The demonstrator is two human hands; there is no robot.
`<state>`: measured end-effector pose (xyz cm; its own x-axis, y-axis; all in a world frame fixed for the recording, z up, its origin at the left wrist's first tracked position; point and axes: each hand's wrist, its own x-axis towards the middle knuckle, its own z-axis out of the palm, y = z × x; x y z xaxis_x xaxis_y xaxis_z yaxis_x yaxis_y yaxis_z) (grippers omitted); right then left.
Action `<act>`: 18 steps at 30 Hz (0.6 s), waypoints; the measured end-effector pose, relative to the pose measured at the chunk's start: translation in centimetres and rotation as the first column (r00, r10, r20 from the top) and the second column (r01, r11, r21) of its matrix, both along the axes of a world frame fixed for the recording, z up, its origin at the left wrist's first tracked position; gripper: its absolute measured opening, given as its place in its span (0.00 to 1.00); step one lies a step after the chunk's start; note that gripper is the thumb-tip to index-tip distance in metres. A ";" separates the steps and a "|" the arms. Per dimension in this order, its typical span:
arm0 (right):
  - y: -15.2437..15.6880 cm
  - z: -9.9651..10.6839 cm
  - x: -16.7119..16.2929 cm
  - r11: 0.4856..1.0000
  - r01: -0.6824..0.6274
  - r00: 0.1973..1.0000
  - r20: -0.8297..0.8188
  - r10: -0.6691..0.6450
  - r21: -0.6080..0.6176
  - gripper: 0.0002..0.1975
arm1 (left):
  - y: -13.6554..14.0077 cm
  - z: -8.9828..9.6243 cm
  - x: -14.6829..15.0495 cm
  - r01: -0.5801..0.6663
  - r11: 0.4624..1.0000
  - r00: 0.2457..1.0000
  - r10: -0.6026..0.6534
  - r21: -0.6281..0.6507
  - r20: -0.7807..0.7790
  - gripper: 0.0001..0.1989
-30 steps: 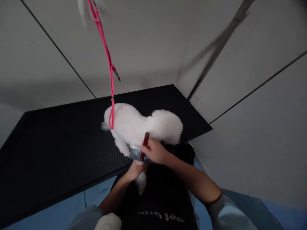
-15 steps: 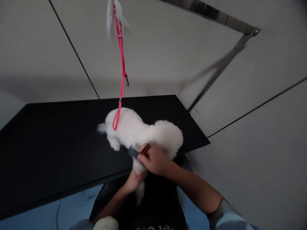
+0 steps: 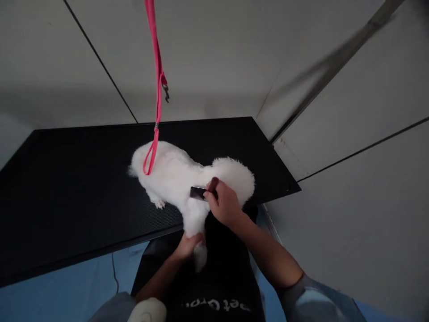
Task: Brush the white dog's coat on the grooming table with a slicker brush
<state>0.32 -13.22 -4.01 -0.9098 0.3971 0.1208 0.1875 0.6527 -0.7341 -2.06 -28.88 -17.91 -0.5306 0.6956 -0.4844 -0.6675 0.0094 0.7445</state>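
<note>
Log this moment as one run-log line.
left hand: grips dog's leg | right hand: holds brush on fur | pink leash: on dog | table

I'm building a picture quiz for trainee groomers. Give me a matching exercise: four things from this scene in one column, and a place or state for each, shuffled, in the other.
Things:
1. left hand
2. right hand
3. pink leash
4. white dog

States:
A. stands on the black table
B. holds the brush
C. grips the dog's leg
D. hangs from above, looped around the dog

Pairs: 1-C, 2-B, 3-D, 4-A
</note>
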 end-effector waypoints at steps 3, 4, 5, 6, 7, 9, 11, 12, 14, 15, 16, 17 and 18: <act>-0.1 -0.5 0.8 0.987 -0.120 0.992 -0.036 0.117 -0.107 0.03 | -1.1 -0.1 -0.8 -0.016 0.993 0.987 -0.004 0.119 0.159 0.16; -0.2 -0.8 1.0 0.985 -0.091 0.995 -0.055 0.084 -0.148 0.02 | -1.4 0.0 -1.1 -0.018 0.984 0.976 -0.020 0.175 0.215 0.18; -0.4 -1.0 1.2 0.985 -0.018 0.996 -0.090 0.003 -0.173 0.03 | -1.7 0.2 -1.3 -0.011 0.974 0.964 -0.050 0.228 0.261 0.19; -0.6 -1.2 1.3 0.980 0.068 0.986 -0.140 -0.095 -0.187 0.04 | -2.0 0.4 -1.4 0.011 0.963 0.953 -0.092 0.268 0.290 0.19; -0.8 -1.4 1.4 0.973 0.120 0.969 -0.191 -0.158 -0.197 0.05 | -2.3 0.6 -1.4 0.044 0.956 0.945 -0.134 0.289 0.298 0.19; -1.4 -1.6 1.7 0.971 0.048 0.969 -0.225 -0.103 -0.236 0.06 | -2.9 0.9 -0.9 0.122 0.947 0.937 -0.209 0.297 0.279 0.18; -2.0 -1.5 2.1 0.952 -0.063 0.983 -0.185 0.007 -0.299 0.04 | -3.4 1.2 -0.2 0.197 0.937 0.935 -0.269 0.290 0.233 0.17; -2.3 -1.4 2.2 0.946 -0.061 0.985 -0.171 0.005 -0.319 0.04 | -3.6 1.3 0.2 0.211 0.935 0.937 -0.277 0.285 0.214 0.17; -2.7 -1.1 2.6 0.950 0.044 0.972 -0.206 -0.112 -0.309 0.05 | -3.9 1.4 0.9 0.199 0.942 0.943 -0.259 0.270 0.209 0.17; -2.9 -0.9 2.8 0.953 0.081 0.958 -0.240 -0.155 -0.292 0.06 | -3.9 1.3 1.3 0.187 0.949 0.947 -0.243 0.253 0.212 0.19; -3.1 -0.7 2.9 0.957 0.065 0.958 -0.251 -0.139 -0.282 0.06 | -3.8 1.2 1.7 0.185 0.956 0.949 -0.235 0.229 0.212 0.20; -3.3 -0.5 3.0 0.960 0.017 0.970 -0.229 -0.084 -0.279 0.05 | -3.7 1.0 2.0 0.191 0.960 0.950 -0.233 0.204 0.207 0.22; -3.4 -0.3 3.0 0.959 -0.036 0.983 -0.184 -0.017 -0.281 0.04 | -3.5 0.8 2.2 0.203 0.963 0.951 -0.237 0.176 0.197 0.23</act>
<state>3.29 -16.63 -4.31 -0.8865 0.4307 0.1693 0.0282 0.4154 -0.9092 0.19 -32.41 -17.15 -0.2514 0.8574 -0.4491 -0.8056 0.0719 0.5881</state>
